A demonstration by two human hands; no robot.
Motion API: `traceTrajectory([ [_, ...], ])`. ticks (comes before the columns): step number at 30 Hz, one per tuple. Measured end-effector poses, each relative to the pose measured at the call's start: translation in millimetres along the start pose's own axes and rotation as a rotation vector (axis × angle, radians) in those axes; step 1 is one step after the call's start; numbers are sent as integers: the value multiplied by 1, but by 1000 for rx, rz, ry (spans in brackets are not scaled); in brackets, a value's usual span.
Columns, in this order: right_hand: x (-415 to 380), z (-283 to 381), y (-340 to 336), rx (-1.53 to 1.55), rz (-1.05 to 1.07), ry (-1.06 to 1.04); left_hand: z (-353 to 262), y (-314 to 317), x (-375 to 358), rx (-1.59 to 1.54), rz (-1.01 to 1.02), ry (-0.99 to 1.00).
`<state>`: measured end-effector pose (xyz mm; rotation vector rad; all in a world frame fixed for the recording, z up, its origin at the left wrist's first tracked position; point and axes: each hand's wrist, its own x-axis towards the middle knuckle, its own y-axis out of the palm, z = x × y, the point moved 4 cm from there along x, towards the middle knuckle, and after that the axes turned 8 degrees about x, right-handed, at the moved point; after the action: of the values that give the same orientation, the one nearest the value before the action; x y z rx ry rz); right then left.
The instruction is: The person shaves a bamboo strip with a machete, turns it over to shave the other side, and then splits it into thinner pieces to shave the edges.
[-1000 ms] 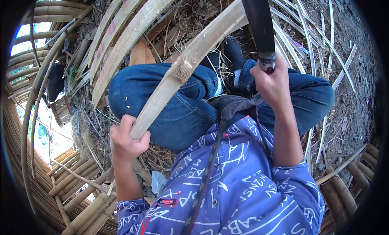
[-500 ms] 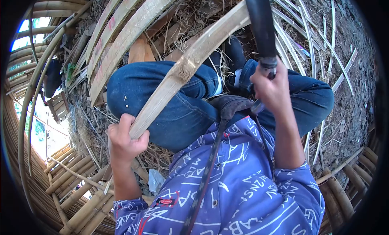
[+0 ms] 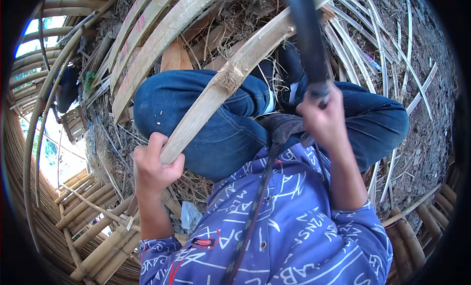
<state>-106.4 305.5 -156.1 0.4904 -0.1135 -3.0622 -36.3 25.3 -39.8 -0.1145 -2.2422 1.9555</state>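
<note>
My left hand (image 3: 158,162) is closed round the lower end of a long pale bamboo strip (image 3: 196,119) with a knot along it. The strip slants up to the right over my leg and past the top of the view. My right hand (image 3: 324,110) grips the handle of a large dark blade (image 3: 310,44), blurred by motion. The blade crosses the upper part of the strip; whether they touch I cannot tell.
Several wide bamboo strips (image 3: 152,52) curve at the upper left. Thin slivers (image 3: 380,54) lie on the ground at the right. A clear plastic scrap (image 3: 190,216) lies near my left forearm. Bamboo poles (image 3: 93,206) stand at the lower left.
The blade has tilted and shifted slightly left, with my right hand a little lower. The strip and my left hand appear slightly further right in the view.
</note>
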Motion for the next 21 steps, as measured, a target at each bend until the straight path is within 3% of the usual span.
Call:
traceTrajectory([
  [3,2,6,-4,-29,56,-54,4,2,0,-18,-3,19],
  [5,8,1,-13,19,-12,66,0,2,4,-15,-15,23],
  [9,-5,2,3,-16,99,-59,3,-3,0,51,63,18],
  [11,4,0,-14,-94,57,-31,1,-1,4,27,48,24],
  [13,5,-10,-9,85,20,93,2,-2,-2,18,66,11],
  [17,-4,4,0,-24,107,-61,2,0,4,-28,-4,6],
  [19,3,-7,-12,-25,68,83,3,0,2,-44,-7,-1],
  [21,-10,-5,6,88,97,44,1,-3,1,21,55,-10],
])
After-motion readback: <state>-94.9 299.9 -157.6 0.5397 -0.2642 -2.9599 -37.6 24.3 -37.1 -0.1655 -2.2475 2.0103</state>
